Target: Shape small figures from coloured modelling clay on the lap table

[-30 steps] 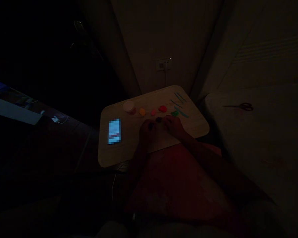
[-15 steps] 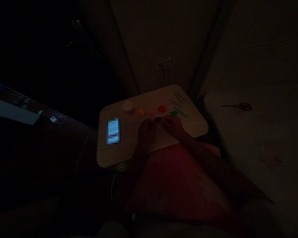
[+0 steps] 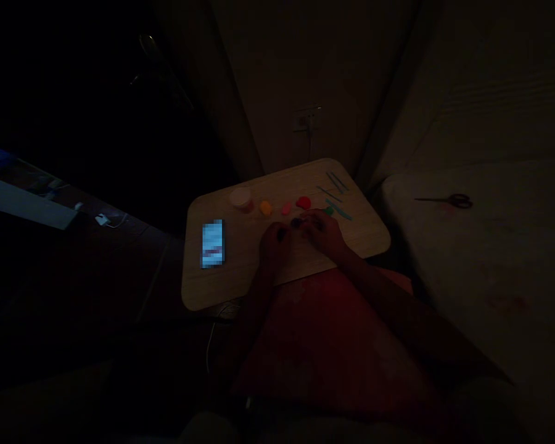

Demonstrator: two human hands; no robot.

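Observation:
The scene is very dark. On the small wooden table, my left hand is curled closed around a dark lump, seemingly modelling clay. My right hand has bent fingers, with the tips pinched at a second dark lump of modelling clay between the hands. Just beyond lie a red lump, a pink lump and an orange lump. A green lump is partly hidden behind my right hand.
Several thin blue-green sticks lie at the table's right rear. A tub with a pale lid stands at the back left, a lit phone at the left. Scissors rest on a pale surface to the right. A wall socket holds a plug.
My right hand has shifted slightly, its fingers now reaching over more of the green lump and closer around the dark lump. My left hand stays nearly still. The view sways a little.

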